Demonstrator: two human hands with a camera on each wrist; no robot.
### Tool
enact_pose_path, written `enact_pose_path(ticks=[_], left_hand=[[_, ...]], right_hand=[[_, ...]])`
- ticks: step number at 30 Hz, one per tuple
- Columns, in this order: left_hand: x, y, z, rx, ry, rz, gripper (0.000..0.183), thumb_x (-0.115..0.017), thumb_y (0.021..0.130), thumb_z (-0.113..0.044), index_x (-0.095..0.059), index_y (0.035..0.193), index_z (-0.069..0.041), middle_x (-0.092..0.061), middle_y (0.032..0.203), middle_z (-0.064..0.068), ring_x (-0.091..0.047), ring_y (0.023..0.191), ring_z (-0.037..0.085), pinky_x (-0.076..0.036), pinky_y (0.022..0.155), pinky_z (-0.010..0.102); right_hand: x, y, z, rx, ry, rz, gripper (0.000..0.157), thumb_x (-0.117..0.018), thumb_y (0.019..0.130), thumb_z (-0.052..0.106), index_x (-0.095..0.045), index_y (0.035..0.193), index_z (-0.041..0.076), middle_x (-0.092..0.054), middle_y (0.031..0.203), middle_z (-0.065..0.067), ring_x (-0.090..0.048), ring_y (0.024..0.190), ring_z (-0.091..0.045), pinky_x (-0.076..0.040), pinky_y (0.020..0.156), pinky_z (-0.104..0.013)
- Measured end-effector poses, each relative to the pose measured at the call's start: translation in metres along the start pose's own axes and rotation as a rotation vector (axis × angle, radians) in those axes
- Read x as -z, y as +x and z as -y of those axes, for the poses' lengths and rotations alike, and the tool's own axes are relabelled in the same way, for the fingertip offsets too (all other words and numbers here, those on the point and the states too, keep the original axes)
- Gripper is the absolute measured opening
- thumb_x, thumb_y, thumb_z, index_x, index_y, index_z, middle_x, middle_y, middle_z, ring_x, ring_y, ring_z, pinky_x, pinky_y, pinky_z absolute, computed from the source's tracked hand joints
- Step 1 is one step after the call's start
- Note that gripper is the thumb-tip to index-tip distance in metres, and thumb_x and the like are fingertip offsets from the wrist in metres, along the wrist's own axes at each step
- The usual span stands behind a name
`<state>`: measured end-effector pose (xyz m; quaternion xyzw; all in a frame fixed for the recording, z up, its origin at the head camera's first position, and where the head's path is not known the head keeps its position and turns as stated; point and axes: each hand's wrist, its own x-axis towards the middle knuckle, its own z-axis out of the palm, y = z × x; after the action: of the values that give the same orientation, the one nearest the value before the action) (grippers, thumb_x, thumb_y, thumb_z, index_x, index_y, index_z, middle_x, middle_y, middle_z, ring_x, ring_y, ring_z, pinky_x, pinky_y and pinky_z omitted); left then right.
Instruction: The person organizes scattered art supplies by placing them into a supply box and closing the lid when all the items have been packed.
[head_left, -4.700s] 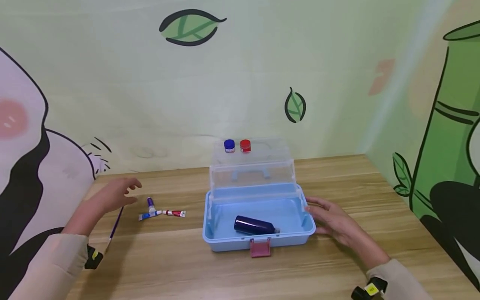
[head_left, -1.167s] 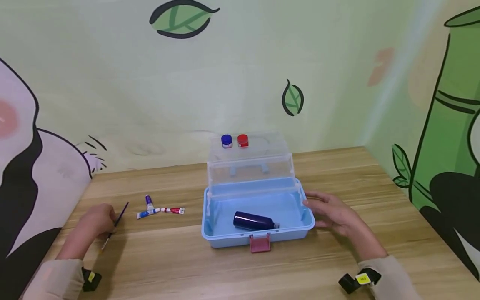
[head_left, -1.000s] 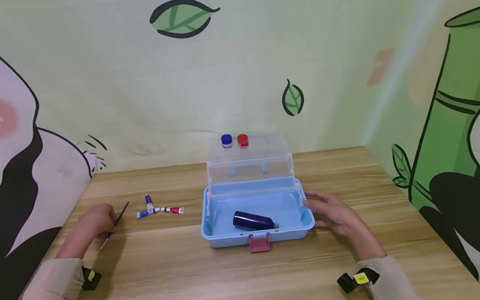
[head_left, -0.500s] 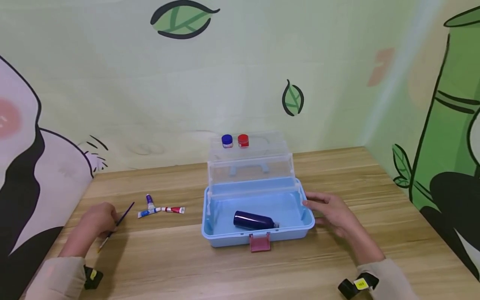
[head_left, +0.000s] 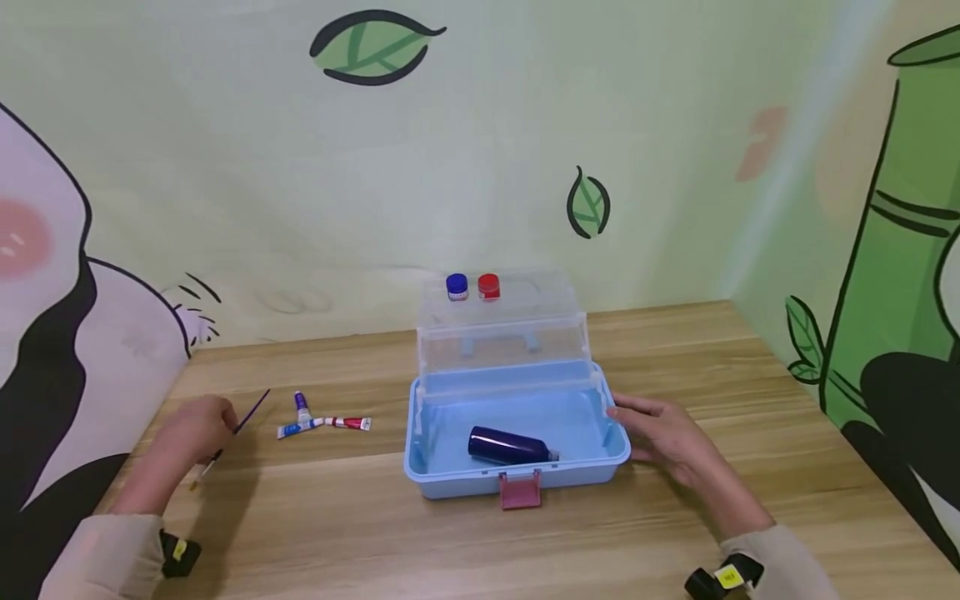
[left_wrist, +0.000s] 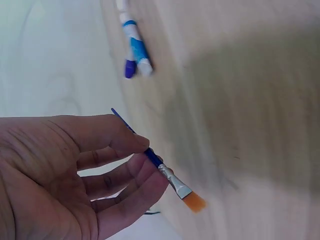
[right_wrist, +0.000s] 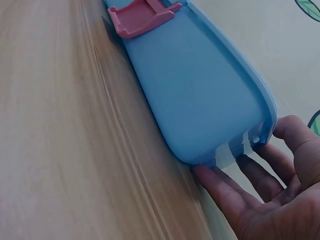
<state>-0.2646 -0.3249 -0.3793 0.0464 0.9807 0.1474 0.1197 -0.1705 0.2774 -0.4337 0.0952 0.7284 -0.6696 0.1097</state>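
My left hand [head_left: 197, 429] pinches a slim paintbrush [left_wrist: 154, 158] between thumb and fingertips, at the left of the table. The brush has a dark blue handle, a silver ferrule and flat orange bristles that point toward me. Against the right end of a light blue storage box [head_left: 457, 488] rests my right hand [head_left: 667, 437], its fingertips [right_wrist: 205, 172] on the end wall and its thumb at the rim. Inside the box a dark blue bottle [head_left: 508, 447] lies on its side. The box's clear lid [head_left: 502, 346] is tipped back.
Right of the brush lie a purple paint tube [head_left: 302, 403], a blue one [head_left: 297, 429] and a red one [head_left: 351, 423]. A blue-capped jar [head_left: 457, 287] and a red-capped jar [head_left: 489, 287] sit on the lid. A pink latch [head_left: 520, 492] hangs at the box's front.
My left hand has come down from above the table, taken hold of the paintbrush and moved it slightly up and away from me. My right hand has stayed at the box.
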Motion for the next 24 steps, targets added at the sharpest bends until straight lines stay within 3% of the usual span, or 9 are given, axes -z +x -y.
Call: enact_pose_path(ticks=[9,24], left_hand=[[0.013,0.005,-0.03,-0.015,0.028,-0.028,0.02,-0.074,0.084,-0.007,-0.065,0.099,0.003,-0.064,0.08,0.013,-0.059,0.066,0.023,-0.047,0.056,0.036],[0.012,0.013,-0.094,-0.123,0.045,-0.071,0.018,-0.076,0.086,-0.01,-0.065,0.099,-0.005,-0.068,0.09,0.011,-0.061,0.075,0.025,-0.047,0.06,0.037]], right_hand=[[0.002,0.001,-0.002,-0.012,0.005,0.004,0.068,-0.073,0.095,0.035,-0.047,0.15,0.006,-0.041,0.155,-0.023,-0.062,0.118,-0.028,-0.058,0.089,-0.044],[0.002,0.001,-0.001,-0.012,0.016,0.023,0.069,-0.072,0.096,0.035,-0.045,0.152,0.007,-0.039,0.156,-0.023,-0.062,0.118,-0.028,-0.058,0.09,-0.044]])
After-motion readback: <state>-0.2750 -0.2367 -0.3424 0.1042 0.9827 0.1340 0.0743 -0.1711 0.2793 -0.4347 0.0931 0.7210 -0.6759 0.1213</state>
